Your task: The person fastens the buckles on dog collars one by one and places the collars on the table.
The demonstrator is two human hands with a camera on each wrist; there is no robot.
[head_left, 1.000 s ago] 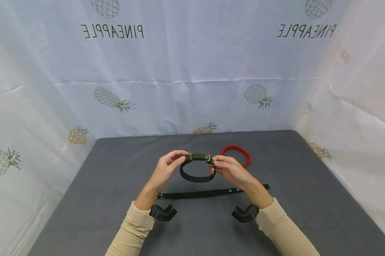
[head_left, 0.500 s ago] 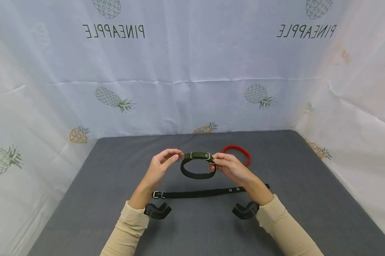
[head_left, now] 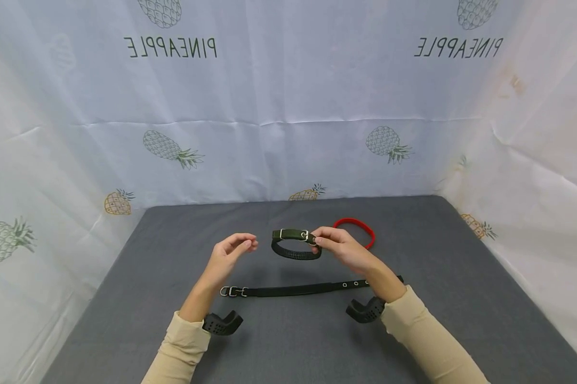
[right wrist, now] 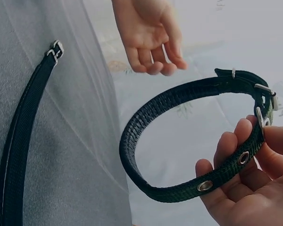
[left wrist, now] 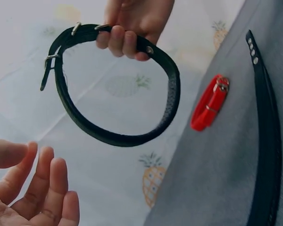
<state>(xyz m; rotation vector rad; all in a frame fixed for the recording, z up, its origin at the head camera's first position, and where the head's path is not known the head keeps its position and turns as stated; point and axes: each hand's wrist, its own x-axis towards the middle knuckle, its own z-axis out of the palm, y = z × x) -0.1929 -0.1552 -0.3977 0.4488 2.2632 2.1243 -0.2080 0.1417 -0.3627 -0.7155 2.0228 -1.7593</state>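
A dark green collar (head_left: 295, 255), buckled into a loop, hangs in the air above the table. My right hand (head_left: 343, 248) pinches it near the buckle, between thumb and fingers. In the right wrist view, metal eyelets show along the collar (right wrist: 179, 194) beside the gripping fingers. My left hand (head_left: 228, 258) is apart from the loop, to its left, with loosely bent fingers and nothing in them. The left wrist view shows that hand (left wrist: 37, 188) below the collar (left wrist: 118, 140). The collar's strap end pokes out past its metal keeper.
A black collar (head_left: 288, 291) lies unbuckled and stretched out on the grey table (head_left: 288, 341), nearer to me than the hands. Behind my right hand, a red collar (head_left: 355, 221) lies in a closed loop. A pineapple-print cloth (head_left: 288, 160) hangs behind the table.
My left hand has let go of the green collar and drawn away to the left. The right hand still holds the loop, which has tipped so that it looks flatter.
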